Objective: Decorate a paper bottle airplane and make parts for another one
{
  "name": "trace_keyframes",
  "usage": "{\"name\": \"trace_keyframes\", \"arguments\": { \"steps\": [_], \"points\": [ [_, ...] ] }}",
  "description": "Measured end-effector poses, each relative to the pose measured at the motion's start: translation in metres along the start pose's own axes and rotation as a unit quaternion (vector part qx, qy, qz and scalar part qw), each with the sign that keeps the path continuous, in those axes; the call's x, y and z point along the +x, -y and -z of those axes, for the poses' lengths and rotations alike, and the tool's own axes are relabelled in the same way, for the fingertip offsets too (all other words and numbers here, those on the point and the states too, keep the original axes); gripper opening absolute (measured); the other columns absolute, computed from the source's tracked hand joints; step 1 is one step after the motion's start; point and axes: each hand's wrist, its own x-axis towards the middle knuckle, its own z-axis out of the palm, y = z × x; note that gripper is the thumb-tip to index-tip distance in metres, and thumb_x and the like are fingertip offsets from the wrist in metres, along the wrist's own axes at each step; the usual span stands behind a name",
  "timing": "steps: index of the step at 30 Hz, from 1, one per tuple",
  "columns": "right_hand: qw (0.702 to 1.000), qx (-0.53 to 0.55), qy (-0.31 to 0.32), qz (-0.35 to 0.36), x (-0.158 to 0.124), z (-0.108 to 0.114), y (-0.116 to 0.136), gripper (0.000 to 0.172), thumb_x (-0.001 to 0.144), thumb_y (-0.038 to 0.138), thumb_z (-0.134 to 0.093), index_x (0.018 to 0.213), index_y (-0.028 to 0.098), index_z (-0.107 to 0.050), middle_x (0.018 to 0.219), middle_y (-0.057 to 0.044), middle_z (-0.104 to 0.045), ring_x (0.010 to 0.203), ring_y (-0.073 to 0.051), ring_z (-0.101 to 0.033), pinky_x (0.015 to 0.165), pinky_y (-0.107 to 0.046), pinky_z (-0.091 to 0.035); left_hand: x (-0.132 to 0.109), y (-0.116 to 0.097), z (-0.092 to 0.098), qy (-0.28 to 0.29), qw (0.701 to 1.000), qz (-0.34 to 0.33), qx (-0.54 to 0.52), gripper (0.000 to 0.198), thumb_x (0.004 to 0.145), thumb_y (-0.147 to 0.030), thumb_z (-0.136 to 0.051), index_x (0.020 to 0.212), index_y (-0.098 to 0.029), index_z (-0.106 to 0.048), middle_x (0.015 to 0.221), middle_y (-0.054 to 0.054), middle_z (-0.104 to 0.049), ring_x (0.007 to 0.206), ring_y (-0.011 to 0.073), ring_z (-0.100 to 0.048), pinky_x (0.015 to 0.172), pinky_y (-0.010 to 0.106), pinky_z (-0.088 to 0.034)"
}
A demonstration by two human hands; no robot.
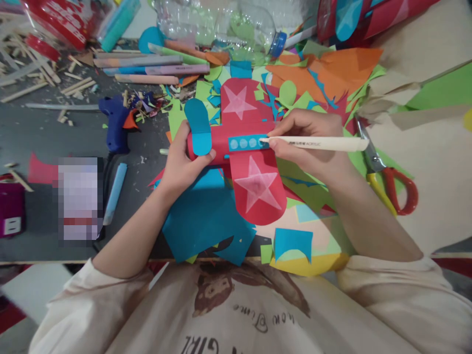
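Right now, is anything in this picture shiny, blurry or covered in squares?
Head view: bright glare streaks the clear bottle; head view: a pixelated patch hides something at the left, and the red scrap beside it looks soft; head view: the white pen in the right hand is sharp enough to read "ACRYLIC".

dark grey tabletop point(44, 132), pale front edge point(37, 263), white surface point(37, 284) below, soft light

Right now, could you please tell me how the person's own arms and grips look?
The left grip and the right grip are bare hands, with no gloves visible. Loose, plain cream sleeves leave the forearms bare; no watch or bracelet shows.
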Motion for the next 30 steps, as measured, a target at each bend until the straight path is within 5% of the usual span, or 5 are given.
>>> {"name": "trace_keyframes", "arguments": {
  "steps": [7,20,30],
  "points": [
    [1.000,0.012,0.017,0.012,0.0005,0.0020,0.0056,0.020,0.078,0.031,-0.070,0.064,0.025,-0.058,0.062,0.001,-0.061,0.056,-0.016,-0.054,0.050,-0.031,-0.039,0.0017,-0.0032,-0.0006,0.010,1.000,0.014,-0.015,0.069,0.074,-0.056,-0.070,0.137,-0.035,-0.053,0.143,0.001,-0.058,0.133,0.0378,-0.054,0.115,0.057,-0.044],
    [0.998,0.025,-0.044,0.039,0.0005,-0.0001,-0.0025,0.016,0.077,0.026,-0.071,0.066,0.026,-0.060,0.063,0.003,-0.066,0.058,-0.016,-0.059,0.049,-0.030,-0.043,0.0011,0.0034,-0.0005,0.002,1.000,0.016,-0.023,0.067,0.072,-0.054,-0.072,0.135,-0.038,-0.054,0.143,0.000,-0.059,0.131,0.0364,-0.056,0.114,0.057,-0.045],
    [0.999,0.021,-0.007,0.024,0.0015,0.0001,0.0061,0.017,0.075,0.022,-0.069,0.063,0.026,-0.058,0.061,0.001,-0.065,0.056,-0.018,-0.058,0.049,-0.033,-0.041,-0.0004,0.0033,-0.0003,-0.001,1.000,0.013,-0.014,0.067,0.074,-0.053,-0.072,0.136,-0.036,-0.054,0.142,0.002,-0.059,0.133,0.0360,-0.055,0.114,0.055,-0.046]
  ]
}}
